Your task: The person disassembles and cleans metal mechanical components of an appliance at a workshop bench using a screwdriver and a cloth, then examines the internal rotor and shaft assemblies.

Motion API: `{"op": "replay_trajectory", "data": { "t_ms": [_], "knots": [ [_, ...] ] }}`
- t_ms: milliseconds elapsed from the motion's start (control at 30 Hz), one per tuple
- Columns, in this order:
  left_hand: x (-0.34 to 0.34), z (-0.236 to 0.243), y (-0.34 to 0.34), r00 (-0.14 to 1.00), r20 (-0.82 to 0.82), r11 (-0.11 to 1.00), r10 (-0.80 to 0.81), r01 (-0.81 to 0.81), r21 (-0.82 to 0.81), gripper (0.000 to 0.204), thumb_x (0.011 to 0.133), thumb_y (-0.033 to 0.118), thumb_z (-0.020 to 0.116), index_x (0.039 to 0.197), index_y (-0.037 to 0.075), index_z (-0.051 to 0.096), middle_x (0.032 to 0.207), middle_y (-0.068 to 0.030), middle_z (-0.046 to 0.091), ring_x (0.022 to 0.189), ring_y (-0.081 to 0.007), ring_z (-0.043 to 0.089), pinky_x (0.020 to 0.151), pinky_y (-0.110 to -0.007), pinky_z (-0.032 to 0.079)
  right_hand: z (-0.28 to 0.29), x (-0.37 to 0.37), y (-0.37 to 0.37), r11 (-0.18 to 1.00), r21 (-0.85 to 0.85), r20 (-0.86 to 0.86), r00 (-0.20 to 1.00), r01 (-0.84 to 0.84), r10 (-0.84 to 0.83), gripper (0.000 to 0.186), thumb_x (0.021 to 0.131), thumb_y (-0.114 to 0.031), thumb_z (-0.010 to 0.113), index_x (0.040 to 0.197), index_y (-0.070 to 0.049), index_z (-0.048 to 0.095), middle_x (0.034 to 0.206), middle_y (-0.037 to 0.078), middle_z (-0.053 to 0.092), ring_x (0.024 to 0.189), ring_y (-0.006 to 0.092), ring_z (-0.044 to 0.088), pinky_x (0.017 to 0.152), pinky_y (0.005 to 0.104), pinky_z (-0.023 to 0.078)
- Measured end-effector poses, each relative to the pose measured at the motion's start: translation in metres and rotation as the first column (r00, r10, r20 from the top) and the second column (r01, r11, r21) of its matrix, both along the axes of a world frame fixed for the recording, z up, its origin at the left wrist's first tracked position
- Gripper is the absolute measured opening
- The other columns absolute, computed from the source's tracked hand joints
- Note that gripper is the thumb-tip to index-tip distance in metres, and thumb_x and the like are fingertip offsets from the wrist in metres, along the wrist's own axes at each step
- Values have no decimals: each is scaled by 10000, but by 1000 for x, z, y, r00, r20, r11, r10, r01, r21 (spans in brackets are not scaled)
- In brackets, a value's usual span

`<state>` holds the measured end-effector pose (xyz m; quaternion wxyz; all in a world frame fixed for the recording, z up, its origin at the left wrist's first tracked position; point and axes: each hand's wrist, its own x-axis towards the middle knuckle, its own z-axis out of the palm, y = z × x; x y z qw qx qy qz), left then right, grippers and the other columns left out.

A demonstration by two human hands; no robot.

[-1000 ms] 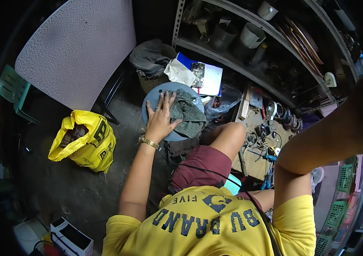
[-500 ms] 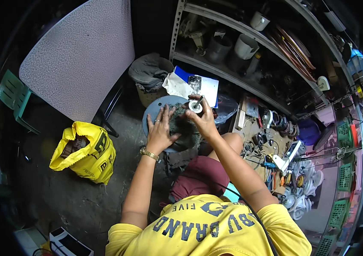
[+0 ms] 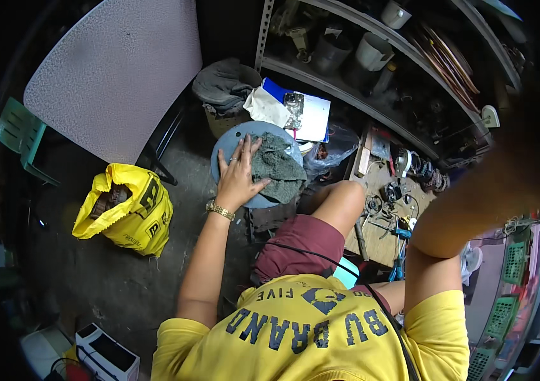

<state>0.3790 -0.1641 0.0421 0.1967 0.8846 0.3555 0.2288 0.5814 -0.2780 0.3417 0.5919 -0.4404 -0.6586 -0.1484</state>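
Note:
My left hand [image 3: 237, 181] lies flat, fingers spread, on a round blue-grey disc-shaped top [image 3: 222, 162]. A rumpled dark green-grey cloth [image 3: 277, 170] covers the disc's right side, and my thumb and fingertips touch its edge. My right forearm [image 3: 473, 219] is raised far to the right, close to the camera. It blurs into shadow there, so the right hand's fingers and anything they hold cannot be made out.
A yellow plastic bag [image 3: 133, 213] stands on the floor at left, near a speckled table panel [image 3: 117, 76]. Beyond the disc are a bucket with dark cloth [image 3: 222, 89] and papers [image 3: 313, 117]. Tools and parts crowd a wooden board [image 3: 381, 244] at right, below metal shelving [image 3: 346, 92].
My right hand has left the disc, swinging up and right; the white round part with a metal shaft it held no longer shows. My left hand stays nearly in place.

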Motion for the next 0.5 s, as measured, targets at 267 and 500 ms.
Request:
{"op": "replay_trajectory", "data": {
  "t_ms": [267, 500],
  "knots": [
    [-1, 15, 12, 996, 87, 999, -6, 9, -32, 1178, 718, 344, 845, 1605, 71, 119, 1608, -26, 380, 1527, -321, 243, 1192, -660, 82, -234, -33, 59, 778, -511, -502, 861, -366, 75, 539, 784, -291, 839, 1183, -23, 596, 1218, 173, 577, 1132, 310, 571, 958, 409, 458],
    [39, 64, -21, 725, 665, 904, -179, 388, -180, 1004, 747, 261, 749, 1559, 29, 206, 1537, -225, 344, 1453, -391, 319, 1225, -487, 169, -202, -16, 56, 818, -419, -371, 897, -394, 242, 594, 867, -474, 705, 1275, -75, 542, 1533, 176, 321, 1442, 339, 320, 1170, 468, 266]
  ]
}}
